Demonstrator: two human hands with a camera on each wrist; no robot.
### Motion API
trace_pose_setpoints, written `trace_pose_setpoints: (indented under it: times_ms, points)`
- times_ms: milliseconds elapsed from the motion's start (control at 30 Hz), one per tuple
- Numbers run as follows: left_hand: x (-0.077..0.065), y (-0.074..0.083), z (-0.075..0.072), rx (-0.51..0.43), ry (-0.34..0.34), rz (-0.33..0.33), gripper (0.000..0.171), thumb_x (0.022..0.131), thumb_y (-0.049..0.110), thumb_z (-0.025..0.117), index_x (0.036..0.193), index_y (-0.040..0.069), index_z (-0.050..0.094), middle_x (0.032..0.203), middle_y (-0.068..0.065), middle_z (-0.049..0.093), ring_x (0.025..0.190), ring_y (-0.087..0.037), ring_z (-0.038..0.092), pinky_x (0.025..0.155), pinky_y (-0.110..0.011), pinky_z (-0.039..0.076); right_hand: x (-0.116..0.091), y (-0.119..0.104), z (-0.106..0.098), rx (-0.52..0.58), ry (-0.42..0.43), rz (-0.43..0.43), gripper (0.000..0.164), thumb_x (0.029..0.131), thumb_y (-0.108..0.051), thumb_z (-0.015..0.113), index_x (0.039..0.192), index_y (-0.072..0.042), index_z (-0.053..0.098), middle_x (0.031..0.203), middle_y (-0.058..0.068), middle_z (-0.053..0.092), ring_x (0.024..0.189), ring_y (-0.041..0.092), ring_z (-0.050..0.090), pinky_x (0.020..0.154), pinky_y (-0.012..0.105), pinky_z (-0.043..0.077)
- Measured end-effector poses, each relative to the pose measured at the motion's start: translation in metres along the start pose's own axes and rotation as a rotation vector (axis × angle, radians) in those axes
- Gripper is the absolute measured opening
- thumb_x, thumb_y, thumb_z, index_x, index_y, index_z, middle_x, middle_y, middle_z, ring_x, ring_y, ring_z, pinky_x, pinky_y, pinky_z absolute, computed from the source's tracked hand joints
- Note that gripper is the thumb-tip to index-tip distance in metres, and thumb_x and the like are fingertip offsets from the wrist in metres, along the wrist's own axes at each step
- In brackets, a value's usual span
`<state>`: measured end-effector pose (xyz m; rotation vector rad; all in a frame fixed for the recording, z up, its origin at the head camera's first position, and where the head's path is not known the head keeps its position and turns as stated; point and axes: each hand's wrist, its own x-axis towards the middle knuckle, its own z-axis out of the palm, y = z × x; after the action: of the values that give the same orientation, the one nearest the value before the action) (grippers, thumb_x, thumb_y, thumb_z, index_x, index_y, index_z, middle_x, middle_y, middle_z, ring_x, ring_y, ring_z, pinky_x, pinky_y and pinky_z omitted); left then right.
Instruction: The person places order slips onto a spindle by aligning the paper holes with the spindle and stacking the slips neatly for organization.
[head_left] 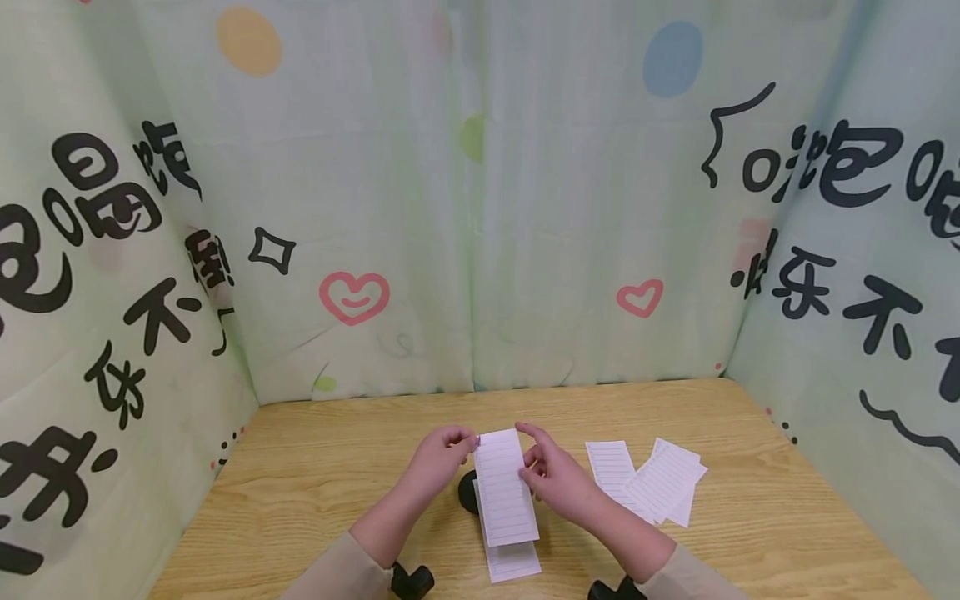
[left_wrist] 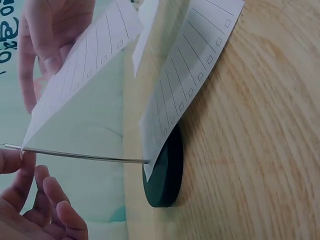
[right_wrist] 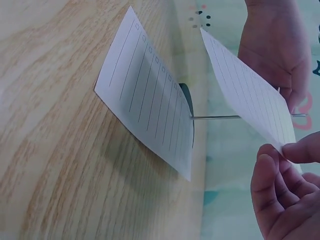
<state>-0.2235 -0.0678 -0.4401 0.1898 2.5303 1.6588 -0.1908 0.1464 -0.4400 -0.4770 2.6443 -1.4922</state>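
Note:
A lined paper slip [head_left: 507, 492] with a column of small checkboxes is held up over a paper spike. The spike's thin metal rod [left_wrist: 90, 156] rises from a round black base [left_wrist: 167, 175] and passes through a corner of the slip. My left hand [head_left: 437, 457] pinches that corner beside the rod. On the opposite edge, my right hand [head_left: 555, 475] pinches the same slip between thumb and fingers, its index finger extended in the head view. Lower down, a second slip [right_wrist: 150, 95] is speared near the base, tilting toward the table.
Several more lined slips [head_left: 663, 479] lie overlapping on the wooden table [head_left: 330, 467], right of my right hand. Printed curtains [head_left: 555, 208] enclose the table at the back and both sides. Black wrist gear [head_left: 411, 581] shows under the sleeves.

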Motion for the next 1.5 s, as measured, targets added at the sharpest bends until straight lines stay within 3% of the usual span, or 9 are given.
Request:
trace_pose_setpoints:
  times_ms: [500, 800, 1167, 1500]
  points:
    - [0.002, -0.017, 0.008, 0.113, -0.003, 0.002, 0.01, 0.095, 0.023, 0.066, 0.092, 0.014, 0.067, 0.094, 0.001, 0.062, 0.085, -0.019, 0.054, 0.071, -0.035, 0.045, 0.0, 0.015, 0.005, 0.002, -0.094, 0.039, 0.061, 0.093, -0.001, 0.062, 0.148, -0.001, 0.035, 0.083, 0.005, 0.056, 0.059, 0.015, 0.054, 0.052, 0.028, 0.047]
    - [0.002, -0.025, 0.01, 0.15, -0.038, -0.045, 0.01, 0.092, 0.022, 0.07, 0.088, 0.014, 0.066, 0.091, -0.001, 0.06, 0.076, -0.02, 0.051, 0.062, -0.033, 0.041, 0.001, 0.026, 0.009, -0.036, -0.14, 0.084, 0.061, 0.092, -0.003, 0.065, 0.146, 0.001, 0.037, 0.082, 0.004, 0.056, 0.059, 0.014, 0.052, 0.052, 0.026, 0.044]
    - [0.005, -0.037, 0.013, 0.169, -0.073, -0.098, 0.013, 0.091, 0.024, 0.072, 0.089, 0.014, 0.064, 0.084, -0.003, 0.059, 0.066, -0.02, 0.05, 0.057, -0.031, 0.042, 0.0, 0.034, 0.016, -0.081, -0.171, 0.074, 0.061, 0.09, -0.002, 0.066, 0.144, 0.003, 0.038, 0.077, 0.002, 0.056, 0.059, 0.014, 0.054, 0.051, 0.026, 0.043]
    - [0.008, -0.045, 0.014, 0.245, -0.077, -0.067, 0.014, 0.09, 0.02, 0.074, 0.087, 0.012, 0.063, 0.081, -0.003, 0.057, 0.07, -0.019, 0.051, 0.06, -0.031, 0.041, 0.0, 0.035, 0.019, -0.185, -0.163, 0.038, 0.057, 0.089, -0.003, 0.067, 0.14, 0.001, 0.044, 0.077, -0.001, 0.055, 0.059, 0.011, 0.051, 0.052, 0.025, 0.042]
